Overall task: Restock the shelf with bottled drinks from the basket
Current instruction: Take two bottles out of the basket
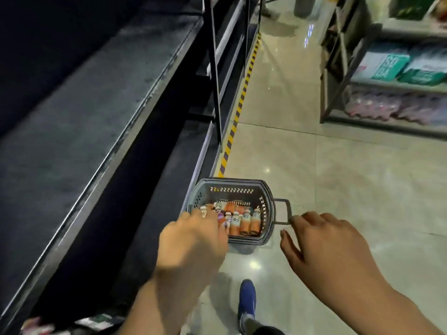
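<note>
Shiny shop floor (338,184) lies under you. Your left hand (193,238) reaches with straight fingers over the bottles (242,222) in the grey basket (232,183). Your right hand (324,245) is spread open, holding nothing, by the basket handle (288,209). To the left stands the dark shelf (84,117).

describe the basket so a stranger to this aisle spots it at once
Follow the dark shelf unit on the left down to the floor, where the yellow-and-black striped tape ends. The grey basket sits there; it alone holds orange bottles and has a wire handle folded out to its right.
</note>
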Tool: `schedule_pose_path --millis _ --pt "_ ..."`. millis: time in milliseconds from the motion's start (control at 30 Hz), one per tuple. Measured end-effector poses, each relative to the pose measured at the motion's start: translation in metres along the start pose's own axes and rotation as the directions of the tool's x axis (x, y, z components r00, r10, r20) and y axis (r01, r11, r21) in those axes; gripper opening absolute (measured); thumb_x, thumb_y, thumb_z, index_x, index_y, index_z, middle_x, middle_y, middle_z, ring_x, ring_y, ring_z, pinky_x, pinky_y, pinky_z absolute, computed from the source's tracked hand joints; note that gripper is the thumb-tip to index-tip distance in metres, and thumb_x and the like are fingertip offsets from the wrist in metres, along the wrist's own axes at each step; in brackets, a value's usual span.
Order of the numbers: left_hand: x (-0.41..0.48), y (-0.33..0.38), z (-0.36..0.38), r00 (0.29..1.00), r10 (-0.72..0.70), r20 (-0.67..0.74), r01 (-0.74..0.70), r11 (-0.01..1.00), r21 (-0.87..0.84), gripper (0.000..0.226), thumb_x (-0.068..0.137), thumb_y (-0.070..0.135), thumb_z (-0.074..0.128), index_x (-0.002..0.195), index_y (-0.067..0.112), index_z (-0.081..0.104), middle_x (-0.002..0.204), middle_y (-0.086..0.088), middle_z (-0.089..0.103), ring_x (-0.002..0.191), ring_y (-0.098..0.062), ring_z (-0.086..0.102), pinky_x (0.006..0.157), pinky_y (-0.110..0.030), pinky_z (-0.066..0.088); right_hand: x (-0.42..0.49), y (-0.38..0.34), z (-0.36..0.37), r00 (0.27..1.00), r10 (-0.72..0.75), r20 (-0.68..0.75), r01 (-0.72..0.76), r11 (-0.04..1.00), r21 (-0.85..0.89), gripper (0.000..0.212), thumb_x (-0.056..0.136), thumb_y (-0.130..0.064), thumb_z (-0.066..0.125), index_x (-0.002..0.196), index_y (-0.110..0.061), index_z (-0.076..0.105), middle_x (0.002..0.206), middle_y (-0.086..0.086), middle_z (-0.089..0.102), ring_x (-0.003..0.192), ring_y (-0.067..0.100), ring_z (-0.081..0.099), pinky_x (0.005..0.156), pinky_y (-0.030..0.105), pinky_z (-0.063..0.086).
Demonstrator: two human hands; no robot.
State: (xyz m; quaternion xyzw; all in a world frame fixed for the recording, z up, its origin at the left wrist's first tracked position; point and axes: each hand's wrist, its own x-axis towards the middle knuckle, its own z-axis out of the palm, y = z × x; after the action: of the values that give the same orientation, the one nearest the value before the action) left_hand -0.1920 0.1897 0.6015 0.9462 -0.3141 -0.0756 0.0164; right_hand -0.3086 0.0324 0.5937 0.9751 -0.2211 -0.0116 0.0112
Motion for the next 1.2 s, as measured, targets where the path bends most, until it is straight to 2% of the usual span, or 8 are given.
schedule_pose_path --millis 167,300,400,567,667,900,1067,1200 --pt "0.087 -0.013 0.085 0.979 -0.054 0.195 0.065 0.996 -0.054 0.024 0.097 0.043 0.041 0.096 0.025 0.057 0.101 0.005 0.063 0.095 -0.019 0.062 0.072 -0.033 0.045 0.082 -0.008 0.069 0.960 -0.003 0.279 -0.007 0.999 0.034 0.026 0.085 -0.040 0.054 0.085 -0.019 0.068 0.079 0.004 0.069 0.072 0.029 0.067 0.062 0.037 0.050" --pt "0.155 -0.038 0.173 0.904 -0.109 0.413 0.133 0.991 -0.031 0.027 0.100 0.043 0.038 0.111 0.025 0.055 0.113 0.002 0.061 0.106 -0.023 0.058 0.082 -0.036 0.043 0.137 -0.018 0.161 0.939 -0.003 0.343 -0.048 0.989 0.142 0.022 0.080 -0.041 0.063 0.086 -0.021 0.068 0.075 0.002 0.068 0.067 0.028 0.066 0.057 0.032 0.047" --pt "0.205 -0.064 0.246 0.863 -0.131 0.488 0.176 0.983 -0.047 0.025 0.099 0.041 0.040 0.103 0.021 0.055 0.109 -0.001 0.062 0.102 -0.026 0.058 0.085 -0.038 0.048 0.183 -0.028 0.245 0.905 -0.033 0.424 -0.064 0.975 0.211 0.034 0.094 -0.049 0.046 0.109 -0.024 0.063 0.102 0.002 0.068 0.095 0.026 0.066 0.073 0.033 0.048" --pt "0.289 -0.116 0.402 0.843 -0.229 0.487 0.328 0.936 -0.128 0.030 0.095 0.044 0.046 0.109 0.020 0.059 0.110 -0.005 0.063 0.099 -0.029 0.060 0.082 -0.040 0.052 0.259 -0.051 0.424 0.823 0.073 0.563 -0.300 0.898 0.321 0.041 0.093 -0.050 0.051 0.111 -0.018 0.067 0.107 0.010 0.071 0.100 0.032 0.066 0.081 0.036 0.054" --pt "0.321 -0.140 0.518 0.775 -0.314 0.549 0.471 0.866 -0.170 0.043 0.091 0.045 0.053 0.123 0.016 0.053 0.117 -0.010 0.061 0.107 -0.033 0.058 0.087 -0.042 0.051 0.291 -0.068 0.536 0.746 0.116 0.656 -0.451 0.812 0.369 0.036 0.092 -0.043 0.060 0.114 -0.015 0.062 0.112 0.011 0.070 0.105 0.031 0.064 0.079 0.032 0.048" --pt "0.352 -0.172 0.725 0.499 -0.559 0.662 0.856 0.438 -0.274 0.075 0.078 0.043 0.076 0.137 0.010 0.042 0.131 -0.014 0.056 0.120 -0.034 0.055 0.098 -0.040 0.044 0.322 -0.128 0.758 0.564 0.107 0.819 -0.634 0.692 0.346 0.059 0.090 -0.044 0.065 0.134 -0.011 0.044 0.129 0.018 0.059 0.115 0.035 0.060 0.095 0.040 0.049" --pt "0.369 -0.172 0.795 0.492 -0.673 0.552 0.852 0.503 -0.146 0.091 0.074 0.069 0.067 0.137 0.009 0.039 0.131 -0.015 0.055 0.118 -0.036 0.055 0.090 -0.044 0.047 0.330 -0.150 0.843 0.554 0.155 0.818 -0.703 0.613 0.360 0.072 0.084 -0.050 0.070 0.138 -0.015 0.039 0.138 0.016 0.047 0.124 0.035 0.051 0.105 0.047 0.045" --pt "0.387 -0.176 0.815 0.448 -0.729 0.518 0.876 0.475 -0.089 0.077 0.080 0.062 0.066 0.130 0.009 0.043 0.129 -0.016 0.058 0.113 -0.034 0.059 0.079 -0.040 0.046 0.343 -0.163 0.871 0.594 0.288 0.751 -0.702 0.642 0.309 0.083 0.082 -0.070 0.059 0.140 -0.015 0.038 0.141 0.016 0.043 0.128 0.035 0.045 0.105 0.048 0.044"
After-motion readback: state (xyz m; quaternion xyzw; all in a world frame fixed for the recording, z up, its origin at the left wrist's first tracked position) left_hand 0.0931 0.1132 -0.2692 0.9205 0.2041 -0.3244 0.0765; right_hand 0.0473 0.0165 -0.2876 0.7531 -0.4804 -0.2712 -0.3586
